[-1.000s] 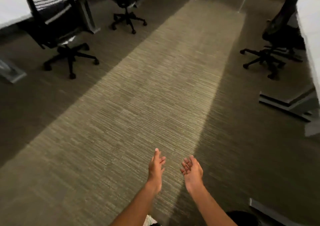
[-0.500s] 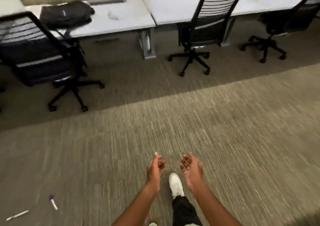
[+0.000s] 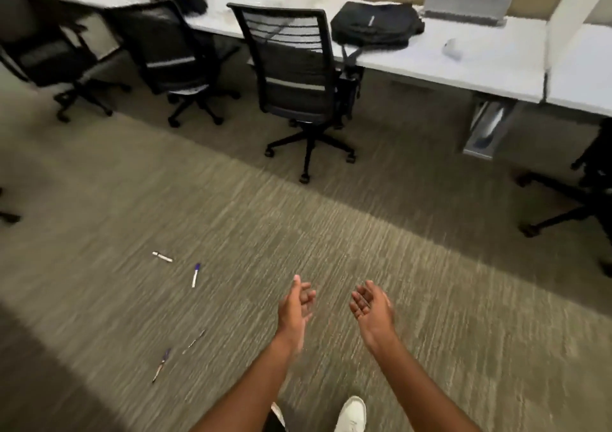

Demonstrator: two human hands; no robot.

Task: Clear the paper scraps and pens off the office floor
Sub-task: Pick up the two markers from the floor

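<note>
Four pens lie on the carpet (image 3: 331, 233), all at about 9 to 10 o'clock from my hands and well apart from them. One white pen (image 3: 162, 257) is farthest, a purple-capped pen (image 3: 196, 275) is just beside it, and two thin pens (image 3: 193, 342) (image 3: 161, 365) lie nearer to me. My left hand (image 3: 294, 306) and right hand (image 3: 372, 306) hang above the carpet, fingers loosely spread, holding nothing. At 12 o'clock a chair (image 3: 298, 77) stands before the desk (image 3: 480, 57), which carries a black bag (image 3: 374, 26). My white shoe (image 3: 352, 413) shows at 6 o'clock.

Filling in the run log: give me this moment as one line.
left hand open, empty | right hand open, empty | four pens on carpet, nearest | none picked up | no paper scraps visible
</note>
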